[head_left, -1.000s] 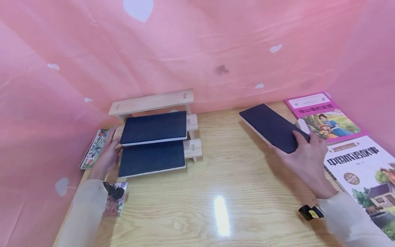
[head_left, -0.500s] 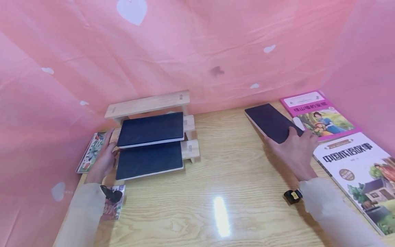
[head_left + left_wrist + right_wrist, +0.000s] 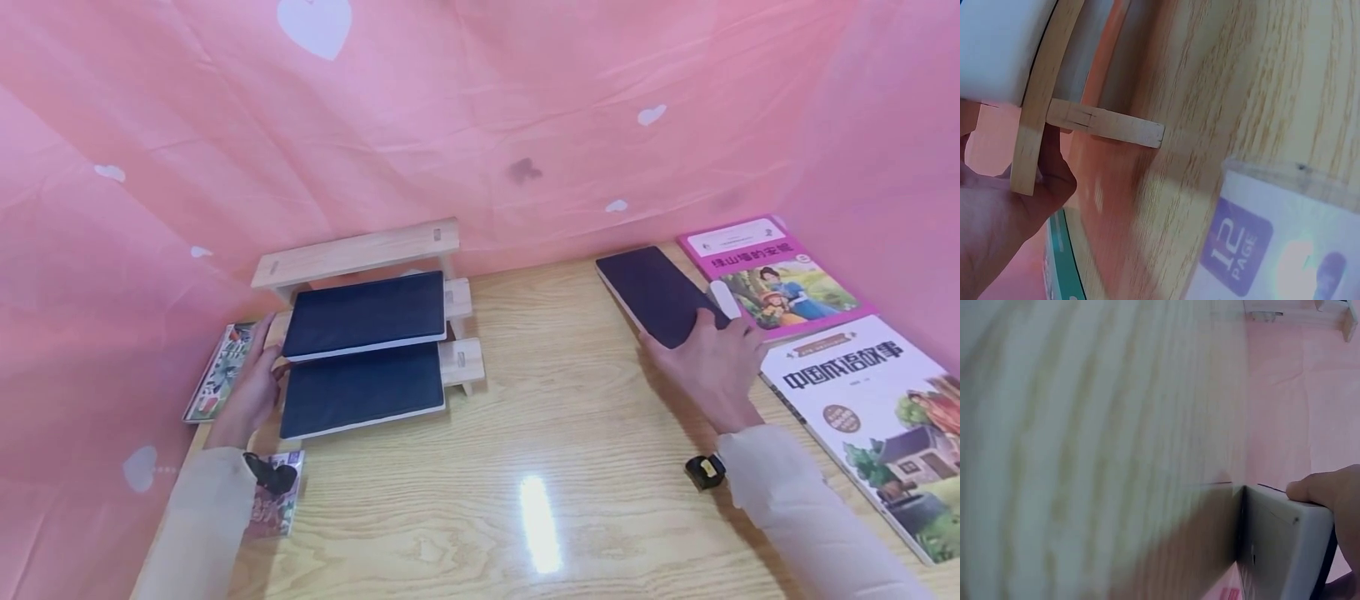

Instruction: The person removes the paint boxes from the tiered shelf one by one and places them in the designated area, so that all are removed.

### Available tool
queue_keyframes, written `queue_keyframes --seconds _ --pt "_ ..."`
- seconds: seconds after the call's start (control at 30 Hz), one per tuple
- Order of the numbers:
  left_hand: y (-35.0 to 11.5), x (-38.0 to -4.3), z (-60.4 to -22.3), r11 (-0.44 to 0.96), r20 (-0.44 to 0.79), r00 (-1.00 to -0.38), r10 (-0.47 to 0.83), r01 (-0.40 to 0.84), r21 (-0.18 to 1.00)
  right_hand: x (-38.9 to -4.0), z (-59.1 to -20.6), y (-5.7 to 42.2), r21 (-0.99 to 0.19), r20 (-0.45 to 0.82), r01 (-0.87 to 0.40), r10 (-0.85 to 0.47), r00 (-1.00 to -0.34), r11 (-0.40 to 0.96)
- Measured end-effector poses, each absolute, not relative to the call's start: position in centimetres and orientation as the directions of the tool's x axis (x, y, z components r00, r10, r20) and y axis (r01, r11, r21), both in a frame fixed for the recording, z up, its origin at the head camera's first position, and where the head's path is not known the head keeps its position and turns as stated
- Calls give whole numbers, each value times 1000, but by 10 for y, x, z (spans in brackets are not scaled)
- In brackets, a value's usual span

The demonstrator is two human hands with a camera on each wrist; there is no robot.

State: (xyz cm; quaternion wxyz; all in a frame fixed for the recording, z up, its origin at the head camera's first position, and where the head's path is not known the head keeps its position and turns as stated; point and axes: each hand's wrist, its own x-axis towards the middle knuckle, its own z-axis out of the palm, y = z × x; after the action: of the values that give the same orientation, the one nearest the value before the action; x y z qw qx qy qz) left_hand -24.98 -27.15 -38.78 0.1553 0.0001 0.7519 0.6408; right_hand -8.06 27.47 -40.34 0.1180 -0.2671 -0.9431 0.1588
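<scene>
- Box, dark-topped, well to the right of the rack; the right hand pinches its near end.
- Just changed: it has turned a little, its far end swinging away from the rack.
- In my judgement, its place is unsettled: it is off the rack, whose lower tiers bear two similar boxes.
- The left hand grips the rack's left end.
- Whether the box touches the surface is hard to tell.
- Farther right of the rack: pink book, white book.

rightmost slab — navy top, white edge
</scene>
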Motion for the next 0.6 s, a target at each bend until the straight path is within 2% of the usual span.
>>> queue_keyframes --seconds 0.43,0.6 --pt "-270 -250 -389 176 -274 -945 181 -243 954 -85 -407 272 -290 23 498 527 -850 817" --pt "-269 -251 -388 190 -257 -949 184 -222 956 -85 -410 273 -316 -24 489 509 -861 813"
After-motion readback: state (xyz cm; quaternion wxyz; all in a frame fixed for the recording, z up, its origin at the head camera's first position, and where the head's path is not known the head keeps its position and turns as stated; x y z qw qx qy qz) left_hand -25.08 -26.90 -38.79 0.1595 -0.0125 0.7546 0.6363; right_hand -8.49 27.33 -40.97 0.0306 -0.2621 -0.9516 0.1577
